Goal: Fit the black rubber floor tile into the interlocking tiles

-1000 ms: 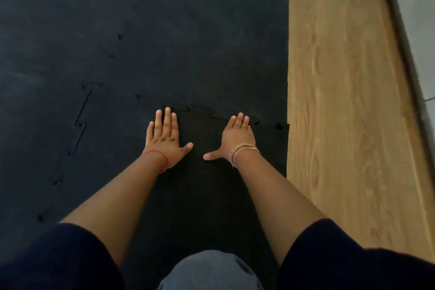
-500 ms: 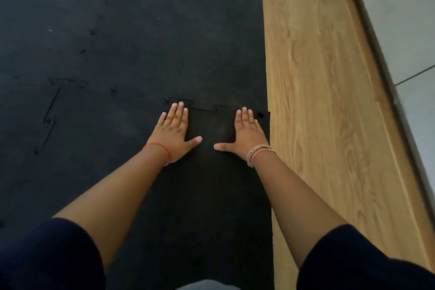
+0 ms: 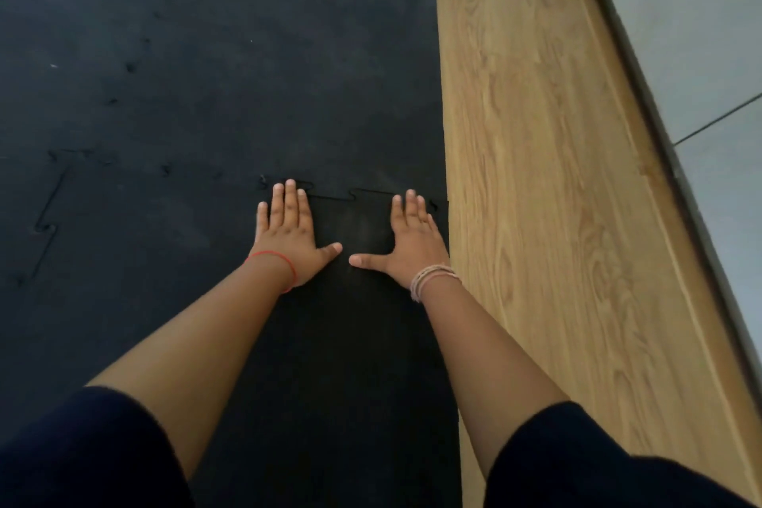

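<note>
Both hands are flat on the floor, palms down, with nothing gripped in either. The left hand (image 3: 288,237) lies with its fingers together and pointing away from the person, thumb stuck out to the side; the right hand (image 3: 410,241) mirrors it, thumb pointing back toward the left one, the two thumb tips near each other but apart. Under both palms is the black rubber floor tile (image 3: 354,342), a darker strip that runs from the person's lap up to the hands. Its far edge sits just past the fingertips, where a toothed seam (image 3: 354,194) shows between the two hands, the tabs meeting the interlocking tiles (image 3: 206,74) that cover the floor ahead and to the left. The left fingertips reach the seam; the right ones stop just short of it. The tile's right edge runs alongside the wooden floor (image 3: 536,177), touching it. A red thread (image 3: 274,258) circles the left wrist and pale bangles (image 3: 433,278) the right. Dark sleeves (image 3: 82,454) cover the upper arms.
</note>
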A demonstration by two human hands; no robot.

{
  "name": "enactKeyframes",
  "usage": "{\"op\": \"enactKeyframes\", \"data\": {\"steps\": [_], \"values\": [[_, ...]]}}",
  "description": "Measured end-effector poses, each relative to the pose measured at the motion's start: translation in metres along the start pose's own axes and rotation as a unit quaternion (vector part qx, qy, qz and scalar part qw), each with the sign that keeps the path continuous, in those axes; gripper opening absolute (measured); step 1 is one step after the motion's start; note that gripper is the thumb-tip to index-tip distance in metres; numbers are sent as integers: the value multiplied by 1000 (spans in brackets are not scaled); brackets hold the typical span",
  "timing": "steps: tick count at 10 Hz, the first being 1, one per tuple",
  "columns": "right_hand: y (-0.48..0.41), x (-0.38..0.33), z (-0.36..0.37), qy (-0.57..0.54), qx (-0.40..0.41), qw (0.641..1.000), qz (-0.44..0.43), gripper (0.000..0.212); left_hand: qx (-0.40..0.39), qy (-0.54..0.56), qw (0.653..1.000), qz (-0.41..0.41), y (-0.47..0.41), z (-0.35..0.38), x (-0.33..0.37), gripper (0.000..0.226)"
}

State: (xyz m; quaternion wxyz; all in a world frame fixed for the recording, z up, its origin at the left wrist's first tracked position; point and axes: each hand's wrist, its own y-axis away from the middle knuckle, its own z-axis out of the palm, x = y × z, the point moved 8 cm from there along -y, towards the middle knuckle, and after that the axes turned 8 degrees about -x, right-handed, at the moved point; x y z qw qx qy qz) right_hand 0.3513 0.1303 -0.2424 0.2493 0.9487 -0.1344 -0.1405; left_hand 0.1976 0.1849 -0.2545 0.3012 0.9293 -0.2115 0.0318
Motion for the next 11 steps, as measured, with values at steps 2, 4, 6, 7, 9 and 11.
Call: {"op": "enactKeyframes", "data": {"steps": [2, 4, 6, 7, 9, 11], "values": [[-3, 23, -3, 15, -47, 994, 95, 136, -9, -66, 992, 105, -11, 3, 42, 85], [-8, 22, -3, 48, -80, 990, 105, 136, -54, -77, 992, 79, -22, 12, 39, 86], [-9, 22, -4, 39, -80, 990, 106, 137, -45, -73, 993, 84, -22, 12, 38, 87], [-9, 25, -5, 32, -79, 989, 118, 136, -56, -70, 992, 85, -24, 11, 39, 88], [-1, 18, -15, 75, -49, 985, 145, 129, 17, -29, 994, 106, 1, 2, 20, 72], [75, -56, -27, 129, 171, 976, 33, 92, 148, -32, 985, 78, 87, -7, -33, 59]]}}
